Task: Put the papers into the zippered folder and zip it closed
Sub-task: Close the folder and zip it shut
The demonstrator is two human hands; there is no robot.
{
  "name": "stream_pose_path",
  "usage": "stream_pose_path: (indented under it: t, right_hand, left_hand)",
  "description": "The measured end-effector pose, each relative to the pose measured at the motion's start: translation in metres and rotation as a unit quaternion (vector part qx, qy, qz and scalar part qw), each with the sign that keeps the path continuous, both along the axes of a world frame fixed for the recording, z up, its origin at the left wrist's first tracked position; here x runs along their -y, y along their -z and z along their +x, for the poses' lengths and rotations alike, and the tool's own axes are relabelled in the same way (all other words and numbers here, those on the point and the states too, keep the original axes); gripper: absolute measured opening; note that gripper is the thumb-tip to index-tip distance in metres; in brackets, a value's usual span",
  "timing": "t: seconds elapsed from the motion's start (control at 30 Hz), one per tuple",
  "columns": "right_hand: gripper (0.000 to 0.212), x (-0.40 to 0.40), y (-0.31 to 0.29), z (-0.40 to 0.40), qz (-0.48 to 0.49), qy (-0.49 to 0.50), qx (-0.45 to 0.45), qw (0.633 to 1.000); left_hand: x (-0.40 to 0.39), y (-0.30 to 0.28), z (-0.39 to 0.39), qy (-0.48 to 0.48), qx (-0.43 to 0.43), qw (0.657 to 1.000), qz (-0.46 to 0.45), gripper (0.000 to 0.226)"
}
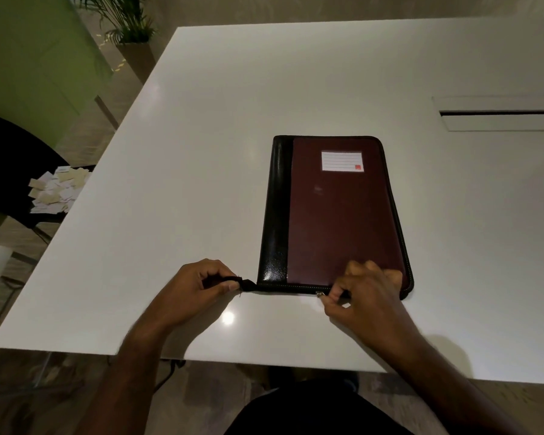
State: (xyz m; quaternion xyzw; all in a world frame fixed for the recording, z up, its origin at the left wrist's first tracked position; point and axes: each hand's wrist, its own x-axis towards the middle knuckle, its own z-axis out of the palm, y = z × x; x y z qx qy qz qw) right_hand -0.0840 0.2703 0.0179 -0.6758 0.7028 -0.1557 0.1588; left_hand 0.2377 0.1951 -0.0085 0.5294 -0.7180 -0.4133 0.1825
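A zippered folder (333, 211) is lying flat and closed on a white table (201, 152), a little right of the middle and reaching almost to the near edge where the person is sitting. Its cover is dark maroon with a glossy black strip running down its left side, and a white lined label (341, 161) is sitting near the top of the cover. A dark zipper is running around the folder's edge. The left hand (198, 287) is pinching the black fabric zipper tail (247, 284) that is sticking out from the folder's near left corner, with fingers curled around it. The right hand (363, 293) is resting over the near right part of the folder, thumb and forefinger pinching the small metal zipper pull (320, 293) partway along the near edge. A narrow slot (500, 113) is cutting into the table at the far right. Off the table to the left, a pile of paper scraps (58, 189) is lying on a black chair (10, 158), and a potted plant (129, 29) is standing beyond the table's far left corner.
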Motion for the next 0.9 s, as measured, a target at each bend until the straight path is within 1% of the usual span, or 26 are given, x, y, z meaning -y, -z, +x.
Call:
stream_pose_path:
  t: [0.17,0.53,0.77,0.9]
  right_hand:
    - [0.020,-0.006,-0.006,-0.016,-0.002,0.023,0.001,1.000]
    - [0.026,-0.024,-0.010,-0.059,-0.017,0.048,-0.026,0.998]
    - [0.029,-0.036,-0.004,-0.093,0.007,0.094,-0.018,0.995]
    - [0.026,-0.035,-0.001,-0.110,0.004,0.106,-0.013,0.994]
  left_hand:
    - [0.001,-0.001,0.000,0.001,0.009,1.000,0.002,0.014]
    - [0.002,0.002,-0.001,-0.005,0.038,0.999,-0.005,0.011]
    - [0.004,0.004,-0.001,-0.019,0.014,1.000,0.020,0.017]
    - [0.002,0.002,-0.003,-0.027,-0.011,0.999,0.034,0.021]
